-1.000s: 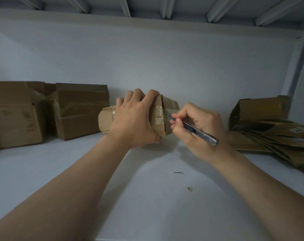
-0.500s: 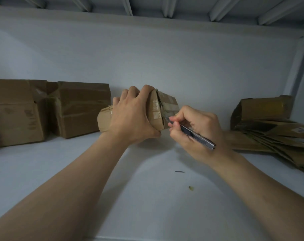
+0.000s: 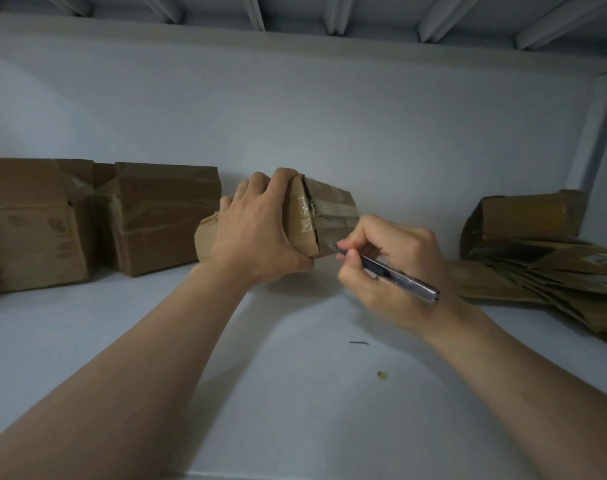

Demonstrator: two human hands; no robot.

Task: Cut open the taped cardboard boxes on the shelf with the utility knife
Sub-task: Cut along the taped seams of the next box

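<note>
Fingers [image 3: 350,244] of the right hand [image 3: 406,251] are pinching the utility knife [image 3: 409,282], its tip pointing left at the small taped box [image 3: 330,209] the left hand [image 3: 257,233] is gripping.

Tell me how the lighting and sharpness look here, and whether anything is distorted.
Head view: dim, cool light; soft arm shadows fall on the white shelf; tape on the small box glints faintly; the right hand and utility knife look slightly smeared; wide-angle distortion bends the frame's edges.
</note>
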